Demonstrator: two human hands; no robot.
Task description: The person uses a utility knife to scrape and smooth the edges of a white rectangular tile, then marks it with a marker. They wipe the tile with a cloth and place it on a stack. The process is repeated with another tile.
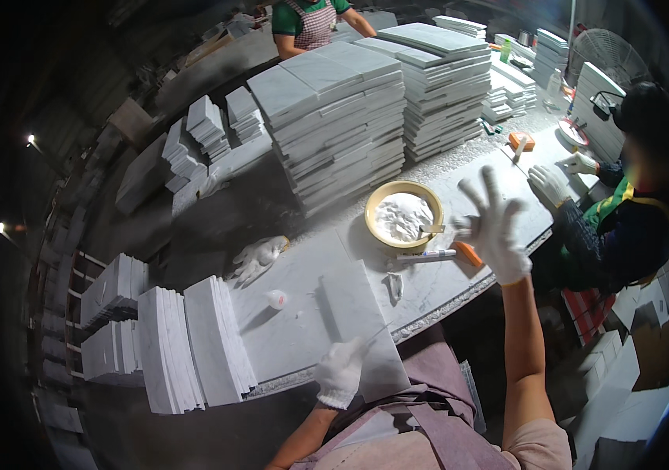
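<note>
My right hand (499,231), in a white knit glove, is raised over the table's front edge with its fingers spread and nothing in it. My left hand (340,372), gloved too and a little blurred, is closed at the left side of a pale marble tile (373,345); what its fingers hold is unclear. That tile juts past the table edge toward my apron. Beyond my right hand sits a yellow bowl (371,229) of white paste, with a small scraper (431,229) on its rim. A white marker (426,255) and an orange block (468,254) lie nearby.
Tall tile stacks (334,117) line the table's far side; more tiles (217,337) stand at the left. An empty glove (260,258), a small white bottle (275,299) and a crumpled scrap (394,287) lie on the tabletop. A co-worker (640,211) works at the right, another (311,27) behind the stacks.
</note>
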